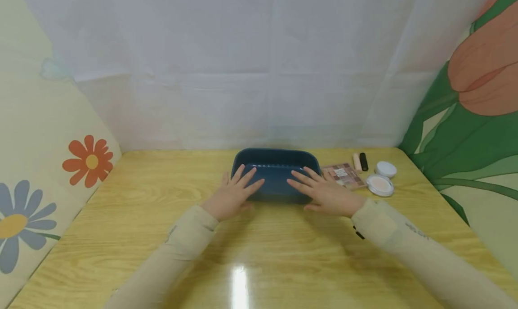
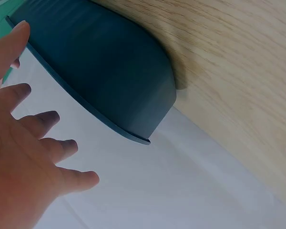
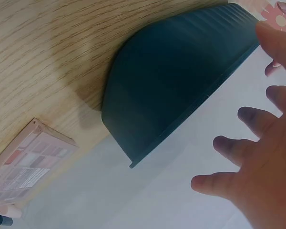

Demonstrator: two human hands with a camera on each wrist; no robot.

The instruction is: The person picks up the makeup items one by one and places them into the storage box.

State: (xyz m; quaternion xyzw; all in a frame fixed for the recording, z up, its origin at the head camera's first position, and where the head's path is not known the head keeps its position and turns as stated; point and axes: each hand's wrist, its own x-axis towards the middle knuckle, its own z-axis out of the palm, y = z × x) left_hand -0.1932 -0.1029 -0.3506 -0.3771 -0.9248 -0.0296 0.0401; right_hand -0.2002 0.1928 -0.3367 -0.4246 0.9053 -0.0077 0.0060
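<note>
A dark blue rectangular basin stands on the wooden table near the back cloth. Over its near left part, my left hand is spread with straight fingers. My right hand is spread the same way over the near right part. Both wrist views show the basin's outer wall and the fingers beyond its rim, gripping nothing. Whether a thumb touches the rim, I cannot tell. Closest to the right hand lies a flat makeup palette, just right of the basin.
Beyond the palette lie a pale pink tube and a black tube. Farther right are a round white-lidded container and a round clear-rimmed compact. A white cloth hangs behind the table; flower-printed panels flank it.
</note>
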